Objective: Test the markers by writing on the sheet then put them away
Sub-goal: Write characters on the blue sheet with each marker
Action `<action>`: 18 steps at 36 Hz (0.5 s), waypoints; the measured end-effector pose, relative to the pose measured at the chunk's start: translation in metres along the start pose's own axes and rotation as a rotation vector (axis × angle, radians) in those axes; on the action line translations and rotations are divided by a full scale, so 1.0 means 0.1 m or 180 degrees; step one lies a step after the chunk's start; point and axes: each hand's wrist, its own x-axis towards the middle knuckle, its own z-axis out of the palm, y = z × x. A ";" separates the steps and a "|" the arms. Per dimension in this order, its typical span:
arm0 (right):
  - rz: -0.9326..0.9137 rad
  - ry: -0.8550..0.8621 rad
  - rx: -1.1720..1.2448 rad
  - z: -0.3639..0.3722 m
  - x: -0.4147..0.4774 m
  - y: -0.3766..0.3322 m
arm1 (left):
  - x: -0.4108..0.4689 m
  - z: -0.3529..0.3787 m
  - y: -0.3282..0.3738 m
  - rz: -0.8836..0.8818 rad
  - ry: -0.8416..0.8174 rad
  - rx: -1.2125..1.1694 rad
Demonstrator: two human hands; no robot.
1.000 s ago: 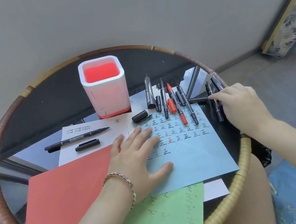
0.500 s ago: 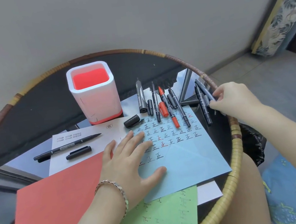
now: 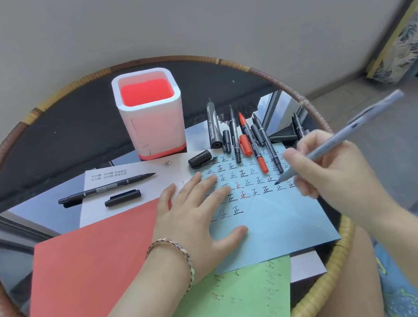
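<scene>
My right hand (image 3: 334, 177) grips a black marker (image 3: 346, 136) like a pen, tip down at the right side of the blue sheet (image 3: 275, 219), which bears rows of written characters. My left hand (image 3: 197, 215) lies flat on that sheet with fingers spread. Several black markers and one red marker (image 3: 252, 143) with loose caps lie along the sheet's far edge. A white pen holder (image 3: 151, 115) with a red inside stands behind them. One uncapped black marker (image 3: 106, 188) and its cap (image 3: 122, 198) rest on a white sheet (image 3: 137, 194) to the left.
A red sheet (image 3: 89, 273) and a green sheet (image 3: 234, 307) with writing overlap at the front of the round glass table with a rattan rim (image 3: 323, 302). A thick black cap (image 3: 199, 158) lies near the holder. My knees are under the table's near edge.
My right hand picked a marker from the pile at the table's right rim and brought it over the blue sheet, tip down. My left hand stayed pressed on the sheet.
</scene>
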 end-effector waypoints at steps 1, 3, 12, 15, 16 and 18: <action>-0.0070 -0.0014 0.0018 0.07 -0.03 0.02 | 0.00 0.00 0.00 -0.0004 -0.0015 0.0014; -0.0154 -0.0010 0.0091 0.19 -0.06 0.05 | 0.00 0.00 0.00 -0.0009 -0.0031 0.0048; 0.0003 0.0607 0.0080 0.56 -0.08 0.26 | 0.01 0.02 -0.01 -0.0030 -0.0044 0.0108; 0.0079 0.0965 -0.0040 0.57 -0.09 0.31 | 0.01 0.02 -0.01 -0.0025 -0.0044 0.0121; 0.0106 0.1041 -0.0074 0.56 -0.09 0.32 | 0.01 0.02 -0.01 -0.0026 -0.0039 0.0113; 0.0168 0.1154 -0.0075 0.56 -0.10 0.33 | 0.01 0.01 -0.01 -0.0029 -0.0035 0.0088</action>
